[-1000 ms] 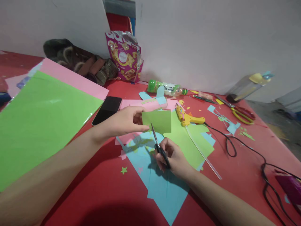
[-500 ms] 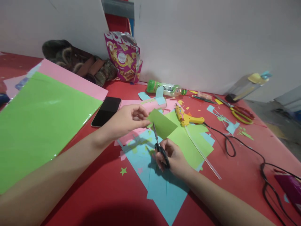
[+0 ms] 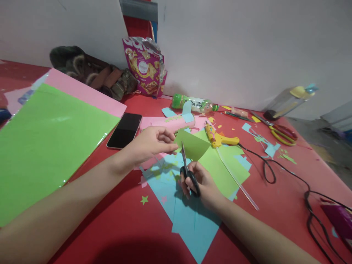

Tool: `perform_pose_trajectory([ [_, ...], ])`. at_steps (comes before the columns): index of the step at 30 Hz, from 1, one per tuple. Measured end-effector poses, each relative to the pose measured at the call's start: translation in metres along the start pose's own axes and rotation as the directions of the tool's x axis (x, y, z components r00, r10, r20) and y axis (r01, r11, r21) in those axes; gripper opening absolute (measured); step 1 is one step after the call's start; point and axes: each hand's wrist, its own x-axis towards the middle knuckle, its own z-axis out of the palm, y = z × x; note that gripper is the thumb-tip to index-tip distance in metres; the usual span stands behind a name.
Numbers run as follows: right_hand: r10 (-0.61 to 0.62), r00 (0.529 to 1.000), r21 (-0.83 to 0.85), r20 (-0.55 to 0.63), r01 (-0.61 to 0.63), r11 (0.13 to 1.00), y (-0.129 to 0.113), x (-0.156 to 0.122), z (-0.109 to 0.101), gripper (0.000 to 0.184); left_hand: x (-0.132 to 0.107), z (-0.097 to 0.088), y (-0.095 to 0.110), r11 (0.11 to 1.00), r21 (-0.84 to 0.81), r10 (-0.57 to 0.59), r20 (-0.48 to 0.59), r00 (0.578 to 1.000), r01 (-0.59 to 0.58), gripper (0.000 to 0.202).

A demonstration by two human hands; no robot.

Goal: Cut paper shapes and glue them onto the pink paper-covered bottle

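My left hand pinches the left edge of a small green paper piece and holds it in the air above the red table. My right hand grips small black-handled scissors. Their blades point up and meet the lower edge of the green piece. Under both hands lie a blue paper sheet and a larger light green sheet.
A black phone, a big green sheet over pink paper, a pink paper roll, a yellow glue gun with black cable, red-yellow scissors, a bottle, a snack bag and paper scraps lie around.
My left hand has turned the green piece from upright to tilted and brought it lower. The scissors have moved slightly right, with their blades now at the piece's lower edge.
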Motion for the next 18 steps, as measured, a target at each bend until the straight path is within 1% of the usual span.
perform_pose_trajectory([
  [7, 0.009, 0.999, 0.032, 0.045, -0.010, 0.999, -0.0011, -0.0009, -0.0004, 0.037, -0.0023, 0.0048, 0.0069, 0.996, 0.068, -0.054, 0.043, 0.998, 0.051, 0.016],
  [11, 0.027, 0.999, 0.032, 0.029, -0.028, 0.999, -0.0019, -0.0011, 0.0004, 0.037, -0.0016, 0.0071, 0.0095, 0.990, 0.123, -0.076, 0.094, 0.993, 0.064, 0.016],
  [14, 0.034, 0.999, 0.033, 0.023, -0.035, 0.999, -0.0022, -0.0013, 0.0007, 0.038, -0.0017, 0.0072, 0.0099, 0.983, 0.176, -0.070, 0.082, 0.994, 0.055, 0.012],
  [18, 0.037, 0.999, 0.027, 0.029, -0.038, 0.999, -0.0030, -0.0020, 0.0008, 0.038, -0.0025, 0.0053, 0.0087, 0.979, 0.204, -0.030, 0.120, 0.992, 0.005, 0.010],
])
